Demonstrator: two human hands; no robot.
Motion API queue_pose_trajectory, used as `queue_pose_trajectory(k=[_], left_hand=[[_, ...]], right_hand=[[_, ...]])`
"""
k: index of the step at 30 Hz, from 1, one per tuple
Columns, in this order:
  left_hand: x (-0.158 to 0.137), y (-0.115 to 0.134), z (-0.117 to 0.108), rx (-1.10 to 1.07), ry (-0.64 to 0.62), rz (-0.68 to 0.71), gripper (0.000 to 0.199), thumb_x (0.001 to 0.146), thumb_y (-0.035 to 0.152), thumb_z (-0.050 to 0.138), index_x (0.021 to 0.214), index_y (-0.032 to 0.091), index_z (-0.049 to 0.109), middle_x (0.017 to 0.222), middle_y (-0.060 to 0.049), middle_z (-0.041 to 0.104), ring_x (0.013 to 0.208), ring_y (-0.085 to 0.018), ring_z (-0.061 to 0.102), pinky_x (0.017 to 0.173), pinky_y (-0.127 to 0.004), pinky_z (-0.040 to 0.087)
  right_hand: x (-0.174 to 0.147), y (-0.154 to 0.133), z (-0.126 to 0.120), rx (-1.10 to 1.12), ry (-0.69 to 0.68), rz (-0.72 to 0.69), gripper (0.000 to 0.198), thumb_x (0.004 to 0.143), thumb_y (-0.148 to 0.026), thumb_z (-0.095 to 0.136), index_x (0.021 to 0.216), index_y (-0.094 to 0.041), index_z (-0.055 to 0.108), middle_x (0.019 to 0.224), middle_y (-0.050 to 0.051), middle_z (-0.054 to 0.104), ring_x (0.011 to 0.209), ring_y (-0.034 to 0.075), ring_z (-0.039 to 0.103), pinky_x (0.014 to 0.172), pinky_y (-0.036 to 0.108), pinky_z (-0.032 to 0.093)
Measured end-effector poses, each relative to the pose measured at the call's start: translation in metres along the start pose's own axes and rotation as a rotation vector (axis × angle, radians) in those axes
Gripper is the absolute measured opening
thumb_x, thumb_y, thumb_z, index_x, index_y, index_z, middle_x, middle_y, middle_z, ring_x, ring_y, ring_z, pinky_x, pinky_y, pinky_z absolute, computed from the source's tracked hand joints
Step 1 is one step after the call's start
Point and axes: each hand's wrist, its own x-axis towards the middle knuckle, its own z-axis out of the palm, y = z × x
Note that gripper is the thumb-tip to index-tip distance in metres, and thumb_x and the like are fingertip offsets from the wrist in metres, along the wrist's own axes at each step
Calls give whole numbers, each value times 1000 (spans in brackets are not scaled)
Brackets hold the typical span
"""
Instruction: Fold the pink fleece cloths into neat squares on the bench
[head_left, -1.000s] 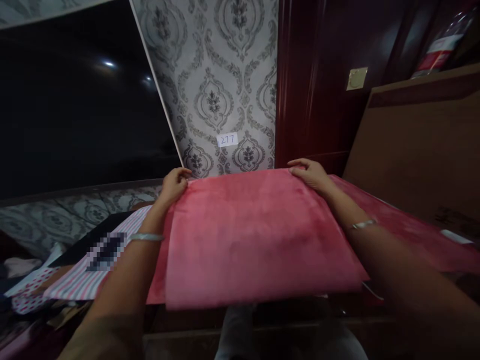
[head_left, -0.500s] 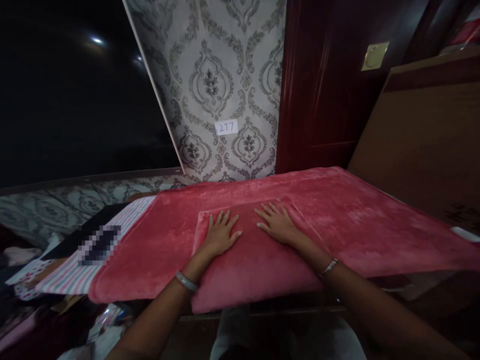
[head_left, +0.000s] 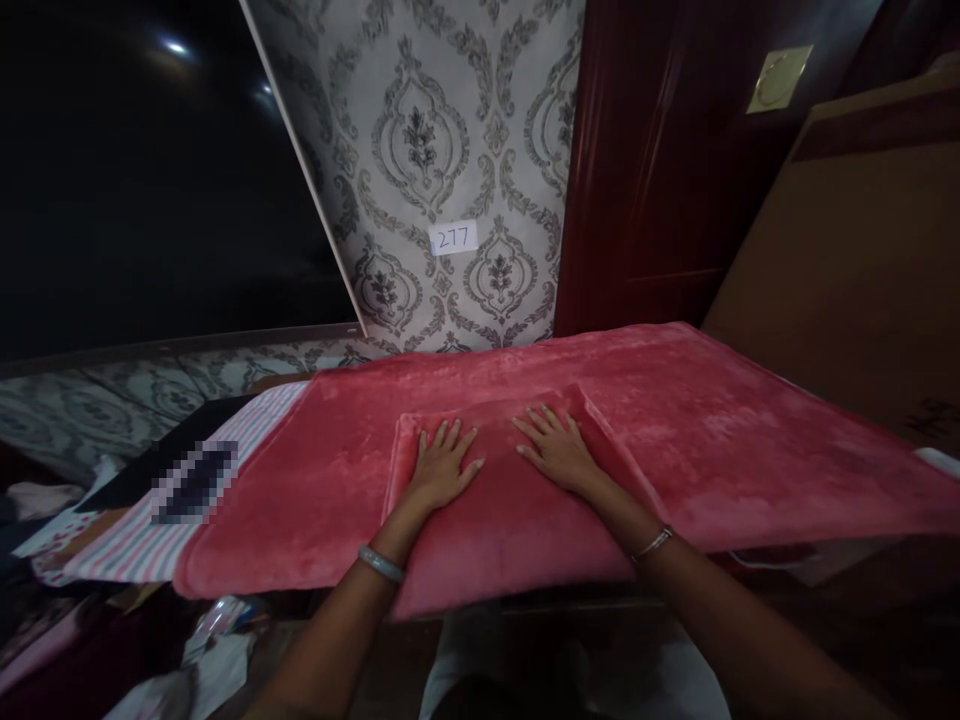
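Note:
A pink plush cloth, folded in layers (head_left: 487,520), lies in front of me on a wider spread of pink plush fabric (head_left: 712,430). My left hand (head_left: 442,465) rests flat on the left part of the folded piece, fingers spread and pointing away from me. On the right part of it lies my right hand (head_left: 555,450), palm down, its fingers apart too. Neither hand grips anything. The near edge of the folded piece hangs at the front of the table, between my forearms.
A striped cloth (head_left: 127,550) sticks out at the left, with a pixelated dark patch on it. Behind stand a large black screen (head_left: 150,180) and a patterned wall with a paper label (head_left: 454,237). A big cardboard box (head_left: 862,250) leans at the right. Clutter fills the lower left.
My head view has shifted slightly. Both hands stay flat in nearly the same places on the folded cloth.

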Motion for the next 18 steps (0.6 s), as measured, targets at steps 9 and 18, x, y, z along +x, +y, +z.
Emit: queue_pose_trajectory(k=[9, 18], left_hand=[[-1, 1, 1, -42, 10, 8, 65, 100, 57, 36, 156, 25, 37, 166, -12, 27, 155, -35, 18, 123, -65, 9], [1, -5, 9, -84, 46, 28, 67, 98, 60, 36, 156, 25, 39, 166, -12, 28, 155, -35, 17, 123, -65, 6]], right_hand=[[-1, 1, 0, 5, -5, -14, 53, 102, -50, 40, 150, -29, 49, 159, 8, 39, 150, 33, 28, 120, 62, 20], [-1, 2, 2, 12, 9, -16, 53, 102, -50, 40, 149, -29, 50, 158, 8, 40, 149, 34, 29, 119, 62, 21]])
